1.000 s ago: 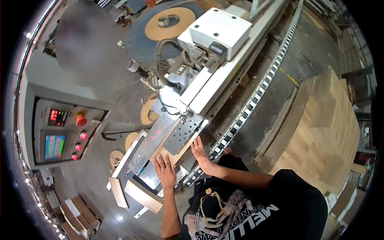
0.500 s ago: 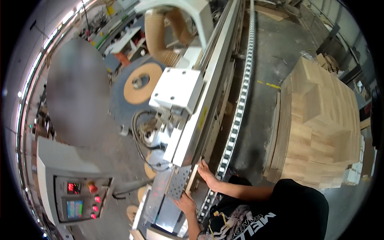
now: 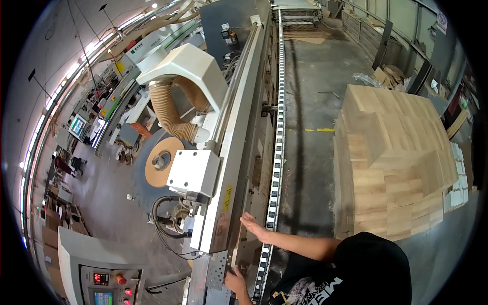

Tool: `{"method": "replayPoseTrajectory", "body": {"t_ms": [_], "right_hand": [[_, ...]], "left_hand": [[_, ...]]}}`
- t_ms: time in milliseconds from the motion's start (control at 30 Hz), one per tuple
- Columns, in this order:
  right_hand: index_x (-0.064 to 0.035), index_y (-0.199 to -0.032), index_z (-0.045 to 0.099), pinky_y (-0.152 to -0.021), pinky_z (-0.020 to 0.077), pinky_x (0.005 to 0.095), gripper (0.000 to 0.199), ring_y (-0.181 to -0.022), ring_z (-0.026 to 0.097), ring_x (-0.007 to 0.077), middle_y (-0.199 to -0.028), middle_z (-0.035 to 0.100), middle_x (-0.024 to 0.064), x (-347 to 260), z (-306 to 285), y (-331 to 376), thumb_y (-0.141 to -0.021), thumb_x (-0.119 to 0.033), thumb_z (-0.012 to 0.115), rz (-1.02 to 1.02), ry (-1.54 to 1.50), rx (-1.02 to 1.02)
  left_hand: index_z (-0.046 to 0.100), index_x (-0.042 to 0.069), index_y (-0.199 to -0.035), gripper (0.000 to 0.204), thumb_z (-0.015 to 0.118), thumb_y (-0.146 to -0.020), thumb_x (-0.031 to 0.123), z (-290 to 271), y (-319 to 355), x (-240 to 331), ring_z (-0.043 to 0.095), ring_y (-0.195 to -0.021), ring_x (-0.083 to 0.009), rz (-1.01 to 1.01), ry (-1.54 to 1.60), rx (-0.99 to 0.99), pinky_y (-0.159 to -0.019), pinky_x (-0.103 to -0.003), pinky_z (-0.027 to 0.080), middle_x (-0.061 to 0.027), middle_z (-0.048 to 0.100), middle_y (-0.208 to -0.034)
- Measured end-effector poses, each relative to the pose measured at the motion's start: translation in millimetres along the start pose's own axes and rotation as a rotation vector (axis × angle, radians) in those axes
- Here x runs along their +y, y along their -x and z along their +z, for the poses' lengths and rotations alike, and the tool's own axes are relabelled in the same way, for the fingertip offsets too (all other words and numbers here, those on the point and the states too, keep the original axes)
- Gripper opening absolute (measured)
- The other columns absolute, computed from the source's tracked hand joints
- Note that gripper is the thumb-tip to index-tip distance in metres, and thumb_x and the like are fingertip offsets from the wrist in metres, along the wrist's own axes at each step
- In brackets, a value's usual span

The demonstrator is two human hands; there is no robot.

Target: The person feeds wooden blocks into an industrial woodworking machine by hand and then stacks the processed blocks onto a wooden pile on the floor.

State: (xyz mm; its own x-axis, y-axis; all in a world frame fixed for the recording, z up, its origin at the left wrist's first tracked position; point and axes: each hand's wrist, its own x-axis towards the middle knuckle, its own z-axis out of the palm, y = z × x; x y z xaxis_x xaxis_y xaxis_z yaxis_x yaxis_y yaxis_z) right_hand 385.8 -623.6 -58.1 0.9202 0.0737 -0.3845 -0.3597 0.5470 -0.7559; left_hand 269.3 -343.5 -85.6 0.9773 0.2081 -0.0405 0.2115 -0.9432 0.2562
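Observation:
My right hand [image 3: 255,228] is open, its fingers stretched toward the long white machine beam [image 3: 229,178]. Its palm is beside the beam's lower side; whether the fingertips touch is unclear. Nearer to me, my left hand [image 3: 235,282] is by the edge of a grey perforated metal plate [image 3: 218,269], thumb raised and fingers partly hidden. Nothing is visibly held in either hand. A white block-shaped machine head [image 3: 194,172] with cables stands just beyond the plate.
A control panel [image 3: 110,284] with red buttons stands at the lower left. Beyond the beam are a tape reel [image 3: 170,146] and a ribbed hose [image 3: 165,104]. A roller track [image 3: 274,188] runs beside me. Stacked wooden boards [image 3: 401,178] stand to the right.
The view has shifted, showing more of the far hall. My right hand has come off the light narrow edge it was against, its fingers now straighter. A blurred grey shape at left is gone.

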Motion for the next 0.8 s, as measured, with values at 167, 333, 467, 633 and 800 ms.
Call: {"method": "replayPoseTrajectory", "body": {"t_ms": [167, 333, 467, 633, 800], "right_hand": [[0.0009, -0.157, 0.051, -0.114, 0.0532, 0.0477, 0.082, -0.143, 0.060, 0.0361, -0.148, 0.067, 0.0197, 2.8, -26.0, 40.7, -0.105, -0.061, 0.067, -0.351, 0.746, -0.008], [-0.0037, -0.144, 0.066, -0.132, 0.0269, 0.0582, 0.074, -0.135, 0.062, 0.0417, -0.129, 0.074, 0.0194, 40.3, -19.3, 102.0, -0.098, -0.061, 0.072, -0.371, 1.454, -0.498], [-0.0052, -0.138, 0.071, -0.137, 0.0145, 0.0588, 0.076, -0.149, 0.046, 0.0426, -0.139, 0.066, 0.0167, 76.7, -22.1, 123.5, -0.086, -0.059, 0.083, -0.606, 1.700, -0.517], [-0.0075, -0.134, 0.073, -0.136, 0.0168, 0.0581, 0.075, -0.145, 0.047, 0.0416, -0.135, 0.066, 0.0154, 81.2, -6.8, 123.7, -0.081, -0.059, 0.086, -0.472, 1.752, -0.521], [-0.0118, -0.130, 0.075, -0.133, 0.0239, 0.0602, 0.073, -0.139, 0.054, 0.0405, -0.129, 0.071, 0.0125, 79.1, -8.9, 125.1, -0.078, -0.060, 0.087, -0.524, 1.783, -0.471]], "left_hand": [[0.066, 0.000, -0.135, 0.068, 0.070, -0.099, 0.057, -41.4, 55.1, -12.6, 0.060, -0.124, -0.0543, -0.032, 0.104, 0.019, -0.112, -0.060, 0.043, -0.0341, 0.066, -0.131], [0.078, 0.002, -0.128, 0.050, 0.059, -0.109, 0.045, -87.0, 93.8, -105.7, 0.071, -0.116, -0.0467, -0.045, -0.350, -0.131, -0.106, -0.059, 0.053, -0.0291, 0.076, -0.126], [0.072, -0.008, -0.126, 0.059, 0.066, -0.106, 0.048, -150.0, 139.4, -196.6, 0.070, -0.117, -0.0475, -0.328, -0.145, 0.384, -0.106, -0.055, 0.055, -0.0316, 0.074, -0.122], [0.076, -0.002, -0.107, 0.061, 0.059, -0.107, 0.056, -151.7, 175.9, -287.8, 0.071, -0.095, -0.0418, -0.607, -0.178, 0.506, -0.087, -0.053, 0.055, -0.0235, 0.074, -0.100], [0.080, 0.003, -0.087, 0.071, 0.052, -0.108, 0.065, -99.2, 199.9, -415.0, 0.071, -0.072, -0.0361, -0.796, -0.370, 0.289, -0.067, -0.050, 0.056, -0.0154, 0.074, -0.077]]}}
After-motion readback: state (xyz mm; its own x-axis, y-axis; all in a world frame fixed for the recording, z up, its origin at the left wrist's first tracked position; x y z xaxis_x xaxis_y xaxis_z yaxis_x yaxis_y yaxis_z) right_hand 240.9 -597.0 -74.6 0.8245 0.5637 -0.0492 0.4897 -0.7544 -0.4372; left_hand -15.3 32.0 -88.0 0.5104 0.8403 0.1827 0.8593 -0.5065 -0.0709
